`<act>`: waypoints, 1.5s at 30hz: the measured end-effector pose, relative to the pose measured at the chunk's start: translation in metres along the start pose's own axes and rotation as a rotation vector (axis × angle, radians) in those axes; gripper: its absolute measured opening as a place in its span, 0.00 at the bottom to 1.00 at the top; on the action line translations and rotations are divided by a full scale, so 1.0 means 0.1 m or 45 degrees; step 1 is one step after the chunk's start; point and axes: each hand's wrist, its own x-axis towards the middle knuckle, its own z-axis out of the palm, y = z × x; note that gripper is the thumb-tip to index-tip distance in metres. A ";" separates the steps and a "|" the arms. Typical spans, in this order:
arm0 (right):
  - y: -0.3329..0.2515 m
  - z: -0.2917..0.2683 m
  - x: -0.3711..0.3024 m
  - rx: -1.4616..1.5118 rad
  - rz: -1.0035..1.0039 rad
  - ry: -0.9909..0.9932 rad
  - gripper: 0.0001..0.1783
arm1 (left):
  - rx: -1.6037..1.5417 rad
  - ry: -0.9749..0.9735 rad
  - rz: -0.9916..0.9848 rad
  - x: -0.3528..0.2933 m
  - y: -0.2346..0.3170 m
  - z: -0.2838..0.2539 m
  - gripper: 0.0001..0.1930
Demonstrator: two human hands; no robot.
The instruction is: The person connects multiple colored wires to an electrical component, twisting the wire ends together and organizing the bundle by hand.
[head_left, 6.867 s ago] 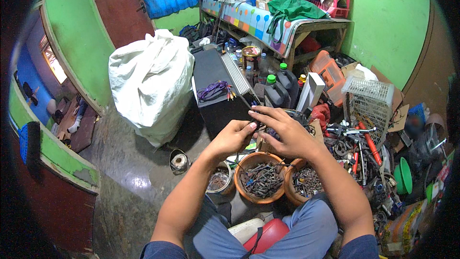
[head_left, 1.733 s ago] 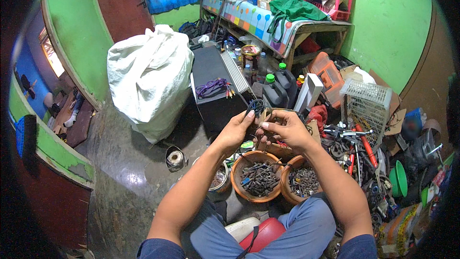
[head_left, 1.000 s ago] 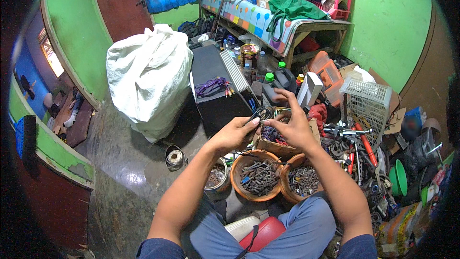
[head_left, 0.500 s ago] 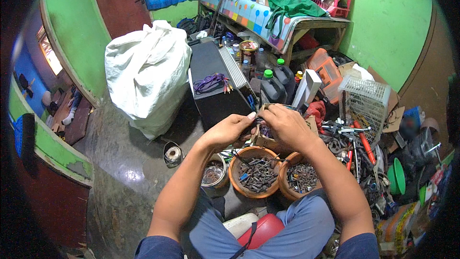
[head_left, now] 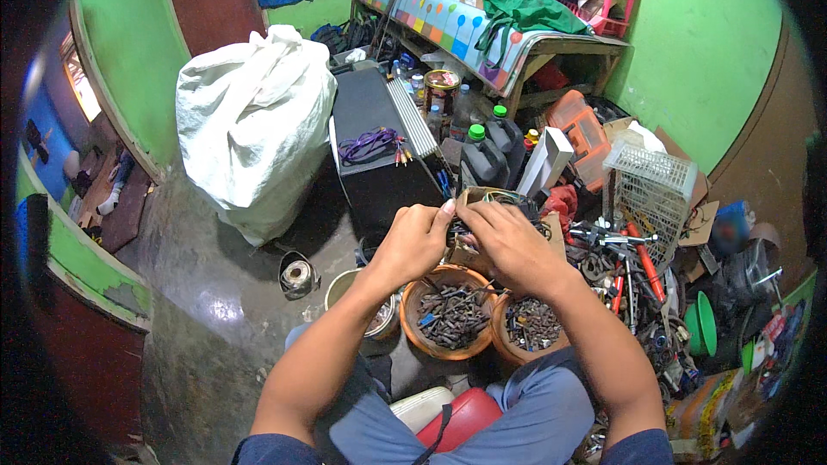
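Note:
My left hand (head_left: 412,241) and my right hand (head_left: 510,237) are close together over two orange-brown bowls. Fingers are curled on both, with the left thumb pointing up. A small dark piece seems to lie between them, but the fingers hide it. Beneath my hands sits the left bowl (head_left: 405,332), full of small dark metal pieces (head_left: 457,319) and one blue bit. The right bowl (head_left: 510,346) contains similar dark pieces (head_left: 536,327). Just past the fingers stands an open cardboard box (head_left: 554,231) with wires in it.
A metal can (head_left: 392,327) stands left of the bowls; another can (head_left: 298,275) is farther left. Beyond are a white sack (head_left: 254,138) and a black case (head_left: 388,185) with purple cable (head_left: 370,146). Red-handled tools (head_left: 644,263), a white basket (head_left: 650,185) and black jugs (head_left: 493,158) crowd the right.
The whole view has shifted slightly. My left hand has drawn a little away from the right one, so the gap between the fingertips is wider.

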 end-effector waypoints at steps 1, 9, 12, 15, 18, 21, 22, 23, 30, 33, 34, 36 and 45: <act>-0.01 0.00 0.00 0.137 0.070 -0.067 0.22 | 0.001 0.011 0.029 0.00 0.02 -0.02 0.28; 0.06 0.17 0.09 0.090 0.176 -0.142 0.14 | -0.023 0.046 0.024 0.09 -0.13 -0.02 0.27; 0.18 0.15 0.13 0.079 0.306 -0.025 0.10 | -0.098 0.030 0.036 0.18 -0.24 -0.08 0.25; 0.37 0.16 0.14 0.112 0.541 0.189 0.08 | -0.088 -0.068 0.101 0.29 -0.40 -0.13 0.21; 0.61 0.24 0.07 0.146 0.661 0.433 0.08 | 0.014 -0.189 0.099 0.33 -0.45 -0.22 0.17; 0.87 0.28 -0.03 0.110 0.752 0.737 0.11 | 0.297 -0.293 -0.029 0.39 -0.69 -0.33 0.16; 0.94 0.24 -0.06 0.114 0.775 0.851 0.12 | 0.327 -0.223 0.016 0.39 -0.84 -0.36 0.16; 1.01 0.19 -0.09 0.085 0.921 0.865 0.16 | 0.366 -0.134 -0.027 0.40 -0.99 -0.39 0.17; 1.32 0.07 -0.42 0.094 1.255 1.119 0.23 | 0.484 0.383 -0.270 0.40 -1.07 -0.62 0.17; 1.43 -0.07 -0.49 0.197 1.311 1.272 0.25 | 0.249 0.381 -0.355 0.34 -1.03 -0.70 0.12; 1.53 -0.08 -0.55 0.203 1.363 1.384 0.25 | 0.159 0.403 -0.396 0.34 -1.09 -0.71 0.11; 1.43 -0.24 -0.56 0.405 1.523 1.444 0.25 | 0.002 0.428 -0.481 0.34 -1.26 -0.82 0.11; 0.91 0.25 -0.39 0.380 0.974 0.834 0.20 | 0.517 -0.147 -0.122 0.33 -1.34 -0.28 0.30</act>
